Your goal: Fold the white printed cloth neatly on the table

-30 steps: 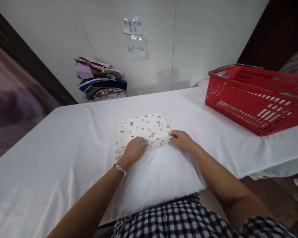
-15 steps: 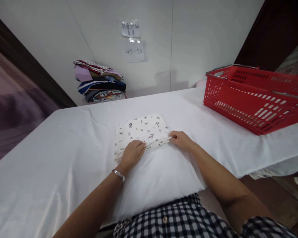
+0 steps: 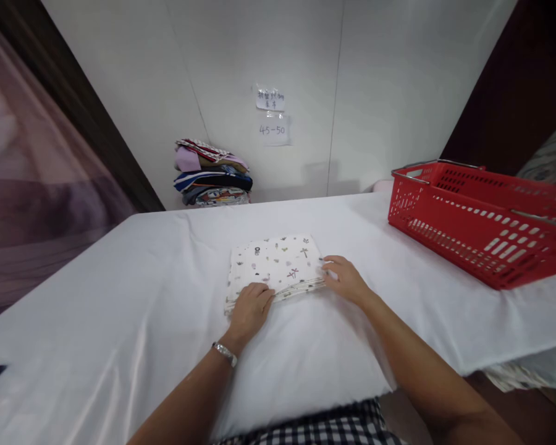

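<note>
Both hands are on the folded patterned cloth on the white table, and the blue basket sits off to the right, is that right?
Not quite: the basket is red, not blue, as the head view shows. The rest holds: the left hand and right hand rest on the folded patterned cloth on the white table.

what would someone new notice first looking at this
Probably the red basket at the right of the white table. Next, the folded printed cloth in the middle, with the left hand at its near left corner and the right hand at its right edge. A pile of folded clothes sits by the far wall.
</note>
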### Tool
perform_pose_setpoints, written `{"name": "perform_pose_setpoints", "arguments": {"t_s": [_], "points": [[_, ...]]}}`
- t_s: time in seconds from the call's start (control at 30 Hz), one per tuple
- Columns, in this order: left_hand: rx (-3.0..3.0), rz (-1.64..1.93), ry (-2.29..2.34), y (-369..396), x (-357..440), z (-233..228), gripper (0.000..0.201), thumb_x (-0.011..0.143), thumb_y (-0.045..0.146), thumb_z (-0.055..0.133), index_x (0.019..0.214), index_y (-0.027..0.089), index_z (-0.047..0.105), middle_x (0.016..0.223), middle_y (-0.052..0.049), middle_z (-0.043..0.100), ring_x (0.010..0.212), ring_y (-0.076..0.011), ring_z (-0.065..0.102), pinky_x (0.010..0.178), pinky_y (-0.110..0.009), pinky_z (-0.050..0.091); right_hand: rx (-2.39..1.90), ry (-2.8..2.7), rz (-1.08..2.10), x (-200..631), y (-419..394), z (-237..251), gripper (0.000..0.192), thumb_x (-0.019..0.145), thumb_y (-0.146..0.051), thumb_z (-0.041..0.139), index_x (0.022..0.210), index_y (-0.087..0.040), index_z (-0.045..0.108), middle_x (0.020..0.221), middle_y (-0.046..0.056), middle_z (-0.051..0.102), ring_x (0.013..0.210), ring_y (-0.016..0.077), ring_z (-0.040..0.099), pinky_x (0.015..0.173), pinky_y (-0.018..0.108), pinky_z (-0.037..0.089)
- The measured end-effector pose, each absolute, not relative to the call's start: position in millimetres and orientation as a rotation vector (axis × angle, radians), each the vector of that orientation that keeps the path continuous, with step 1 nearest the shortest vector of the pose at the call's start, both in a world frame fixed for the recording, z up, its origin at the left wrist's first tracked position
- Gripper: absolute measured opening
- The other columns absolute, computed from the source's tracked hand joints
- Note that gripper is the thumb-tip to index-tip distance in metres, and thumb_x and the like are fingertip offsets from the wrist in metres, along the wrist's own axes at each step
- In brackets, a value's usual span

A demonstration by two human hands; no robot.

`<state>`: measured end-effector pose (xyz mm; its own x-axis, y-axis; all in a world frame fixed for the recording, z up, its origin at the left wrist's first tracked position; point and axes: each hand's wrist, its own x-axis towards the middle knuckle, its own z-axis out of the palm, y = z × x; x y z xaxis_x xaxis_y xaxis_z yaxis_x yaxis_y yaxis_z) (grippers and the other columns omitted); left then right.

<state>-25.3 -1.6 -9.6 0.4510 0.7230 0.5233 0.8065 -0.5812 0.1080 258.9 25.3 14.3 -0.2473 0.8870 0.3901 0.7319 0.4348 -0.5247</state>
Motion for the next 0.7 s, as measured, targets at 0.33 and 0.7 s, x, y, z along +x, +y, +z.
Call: {"name": "perform_pose_setpoints", "arguments": {"t_s": [0.33, 0.7], "points": [[-2.567, -0.821, -1.422, -8.0, -33.3, -3.3, 0.022, 0.092, 0.025, 0.043, 0.089, 0.020, 0.065, 0.085, -0.005, 0.061, 0.083, -0.0186, 0.053, 0.074, -0.034, 0.045, -1.209, -2.589, 0.266, 188.1, 9.7, -5.4, 0.054, 0.089, -0.039, 0.043, 0.140, -0.023, 0.035, 0.147, 0.006, 0.033, 0.137, 0.0227, 0.024, 0.111, 0.047, 0.017], [-2.342, -0.739, -1.756, -21.4, -70.2, 5.6, 0.034, 0.092, 0.032, 0.042, 0.066, 0.018, 0.058, 0.074, -0.004, 0.058, 0.073, -0.0173, 0.051, 0.069, -0.032, 0.040, -1.214, -2.594, 0.200, 197.8, 6.4, -17.2, 0.053, 0.092, -0.040, 0.035, 0.143, -0.025, 0.030, 0.149, 0.002, 0.028, 0.138, 0.0207, 0.021, 0.111, 0.045, 0.018]]}}
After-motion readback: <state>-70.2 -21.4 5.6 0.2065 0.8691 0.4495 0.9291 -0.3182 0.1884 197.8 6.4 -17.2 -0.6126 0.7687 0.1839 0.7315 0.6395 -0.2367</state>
